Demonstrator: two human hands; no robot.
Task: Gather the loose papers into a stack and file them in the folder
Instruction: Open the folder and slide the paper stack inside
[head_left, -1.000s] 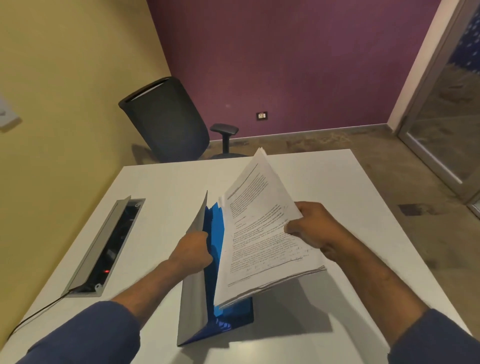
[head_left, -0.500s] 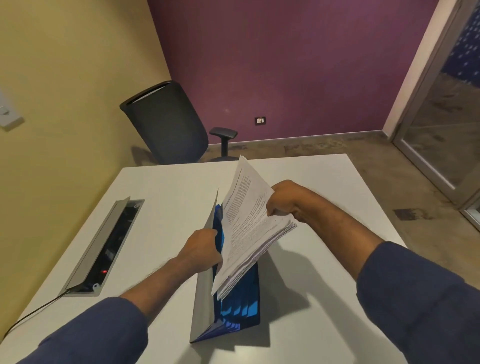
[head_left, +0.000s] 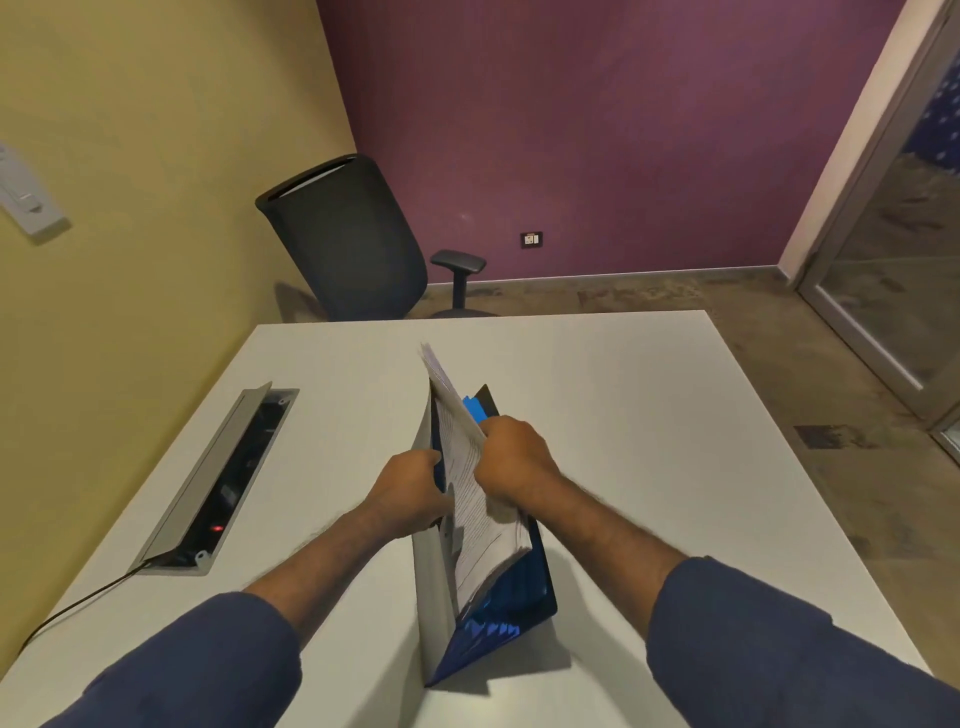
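Note:
A blue expanding folder (head_left: 511, 608) with a grey front cover stands open on the white table (head_left: 649, 441). The stack of printed papers (head_left: 470, 483) sits on edge inside it, tilted, its far corner sticking up above the folder. My right hand (head_left: 511, 460) grips the stack's right side from above. My left hand (head_left: 410, 491) holds the grey cover, pulling it away to the left. The lower part of the stack is hidden between the folder's pockets.
An open cable box (head_left: 223, 483) with a raised grey lid is sunk into the table at the left; a black cable (head_left: 78, 605) runs from it. A black office chair (head_left: 353, 244) stands beyond the far edge. A glass door (head_left: 904, 270) is at the right.
My right hand has turned the stack from a raised, face-up tilt to on edge and lowered it into the folder. My left hand has kept hold of the grey cover.

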